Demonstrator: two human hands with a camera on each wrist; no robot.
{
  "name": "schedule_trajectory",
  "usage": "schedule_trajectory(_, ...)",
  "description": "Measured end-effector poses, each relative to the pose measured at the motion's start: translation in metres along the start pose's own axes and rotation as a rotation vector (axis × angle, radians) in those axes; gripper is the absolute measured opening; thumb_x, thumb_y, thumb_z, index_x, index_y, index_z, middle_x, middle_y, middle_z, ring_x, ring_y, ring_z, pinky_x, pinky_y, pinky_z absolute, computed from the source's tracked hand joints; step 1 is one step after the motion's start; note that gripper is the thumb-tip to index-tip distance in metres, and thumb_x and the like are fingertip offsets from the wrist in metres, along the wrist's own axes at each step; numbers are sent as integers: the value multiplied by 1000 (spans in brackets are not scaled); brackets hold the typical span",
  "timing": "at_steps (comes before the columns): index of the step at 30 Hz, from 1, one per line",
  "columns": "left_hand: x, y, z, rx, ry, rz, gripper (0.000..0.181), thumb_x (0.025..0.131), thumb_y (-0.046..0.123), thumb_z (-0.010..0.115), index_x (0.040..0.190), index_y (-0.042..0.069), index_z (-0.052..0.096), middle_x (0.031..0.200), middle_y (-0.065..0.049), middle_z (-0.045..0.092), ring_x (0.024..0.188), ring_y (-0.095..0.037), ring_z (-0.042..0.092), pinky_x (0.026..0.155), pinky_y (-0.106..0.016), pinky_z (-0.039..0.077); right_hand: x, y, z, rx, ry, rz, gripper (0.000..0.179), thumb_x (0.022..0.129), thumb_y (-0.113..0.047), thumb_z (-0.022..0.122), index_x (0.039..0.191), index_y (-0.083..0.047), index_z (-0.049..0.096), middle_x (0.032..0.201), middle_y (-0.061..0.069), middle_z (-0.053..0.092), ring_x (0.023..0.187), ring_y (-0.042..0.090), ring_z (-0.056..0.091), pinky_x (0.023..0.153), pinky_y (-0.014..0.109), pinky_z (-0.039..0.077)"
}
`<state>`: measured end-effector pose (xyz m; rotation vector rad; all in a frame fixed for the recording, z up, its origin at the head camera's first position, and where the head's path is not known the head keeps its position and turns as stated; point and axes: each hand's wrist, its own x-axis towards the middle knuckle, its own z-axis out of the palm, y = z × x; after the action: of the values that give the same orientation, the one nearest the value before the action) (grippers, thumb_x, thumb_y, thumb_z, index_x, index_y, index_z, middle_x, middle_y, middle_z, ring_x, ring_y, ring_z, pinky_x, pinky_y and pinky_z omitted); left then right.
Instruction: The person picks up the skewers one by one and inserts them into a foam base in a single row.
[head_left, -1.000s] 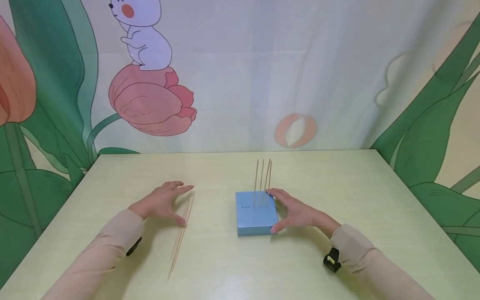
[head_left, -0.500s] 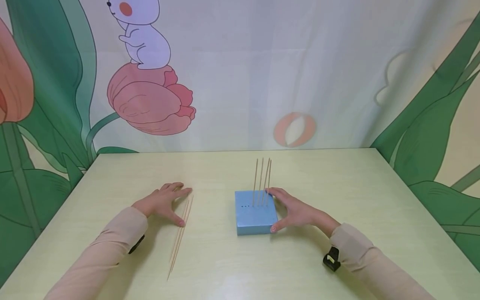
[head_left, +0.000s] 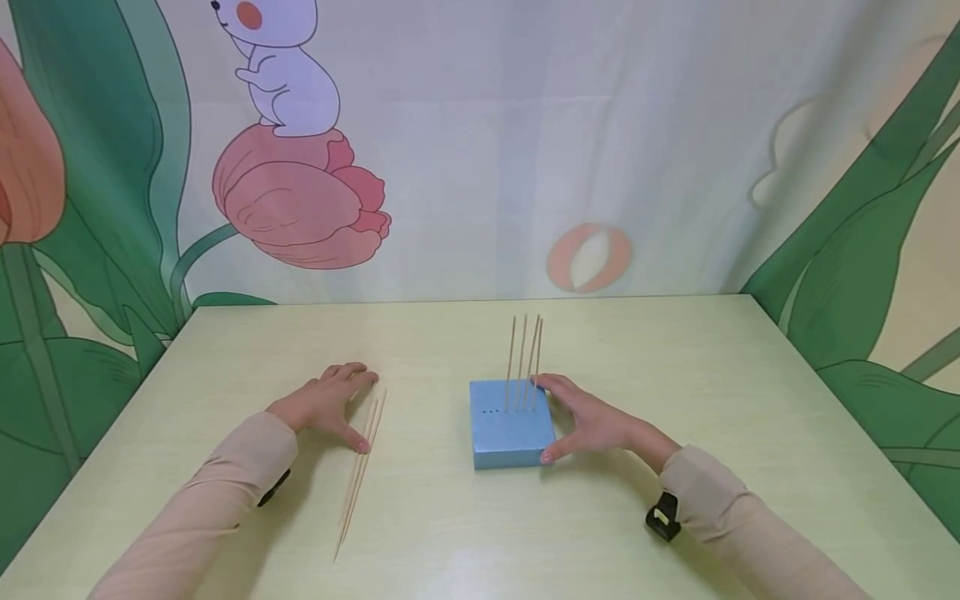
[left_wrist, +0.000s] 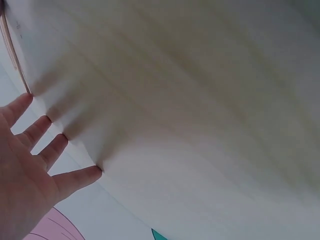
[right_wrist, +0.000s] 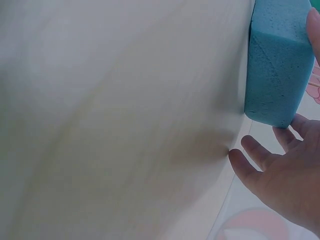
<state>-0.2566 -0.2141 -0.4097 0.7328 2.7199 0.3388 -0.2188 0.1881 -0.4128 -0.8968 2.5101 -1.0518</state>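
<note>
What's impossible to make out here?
Head view: lower ends of the four upright thin tan wooden sticks, hidden inside the square blue foam-like block.
Head view: count of loose thin tan wooden sticks, too fine and close.
Right wrist view: block's far end, cut off by top edge.

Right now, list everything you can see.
Block: one, blue, mid-table
Standing sticks: four, tan, in block
Holes: at least three, dark, block's top
Loose sticks: at least two, tan, left of block
Table: one, pale yellow, under block
Backdrop: one, white, behind table
Printed animal: one, whitish, backdrop, upper left
Printed flowers: two, pink and orange, backdrop, left
Printed ring: one, pale orange, backdrop, low
Printed leaves: several, green, backdrop, both sides
Wrist devices: two, black, both wrists
Sleeves: two, beige, both arms
Left hand: one, bare, thumb at loose sticks
Right hand: one, bare, gripping block
</note>
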Motion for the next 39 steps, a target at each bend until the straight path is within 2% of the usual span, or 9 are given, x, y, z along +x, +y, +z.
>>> schedule_trajectory(8,0,-3,3,-44,40,-22,116,49,59,79,134,1,26,138,-24,28,126,-42,24,96,-62,25,-1,0,0,5,-4,4,106,64,-36,82,144,-7,19,145,15,19,132,33,20,103,54,20)
schedule_trajectory(14,-5,-6,-3,-83,63,-14,118,48,56,82,131,-2,22,132,-23,33,121,-39,29,97,-55,29,0,1,0,3,-6,12,106,64,-36,82,144,-9,18,145,14,19,133,33,19,103,54,20)
schedule_trajectory(16,-6,-6,-7,-121,63,-11,117,48,51,84,131,0,20,125,-21,38,113,-36,35,93,-50,34,0,2,0,2,-3,15,105,64,-36,82,144,-9,18,146,13,18,133,33,18,103,55,20)
schedule_trajectory(18,-8,-6,-11,-176,58,-11,114,50,45,86,130,2,18,111,-17,46,98,-30,44,85,-43,39,1,2,0,5,-2,17,105,65,-35,82,144,-9,18,146,13,18,133,33,18,103,55,20)
schedule_trajectory(22,-13,-4,-15,-308,34,0,107,59,27,86,131,1,12,78,-8,52,67,-18,47,67,-32,41,1,3,1,13,-5,15,105,65,-34,82,144,-9,18,146,14,18,133,34,18,103,55,19)
schedule_trajectory(27,-21,1,-16,-474,14,-15,95,69,6,78,135,1,9,62,-5,55,55,-16,50,59,-31,44,1,4,2,17,-7,15,105,64,-35,82,144,-9,18,145,14,19,133,33,19,104,54,19)
schedule_trajectory(30,-26,6,-22,-540,49,-22,90,72,1,74,136,3,11,62,-6,56,54,-19,53,58,-32,47,0,5,2,18,-5,13,105,64,-36,82,144,-10,18,145,13,20,132,32,19,104,54,20)
schedule_trajectory(33,-30,14,-30,-571,118,-15,88,73,0,73,137,7,14,65,-7,57,57,-21,57,60,-33,50,0,5,2,15,-3,7,105,64,-36,82,144,-10,18,145,13,20,132,32,19,104,54,20)
schedule_trajectory(39,-34,31,-47,-586,268,51,91,73,0,74,140,9,13,66,-7,56,60,-20,56,63,-30,50,1,6,2,13,-2,3,105,64,-37,81,144,-10,18,145,13,20,132,32,19,104,54,20)
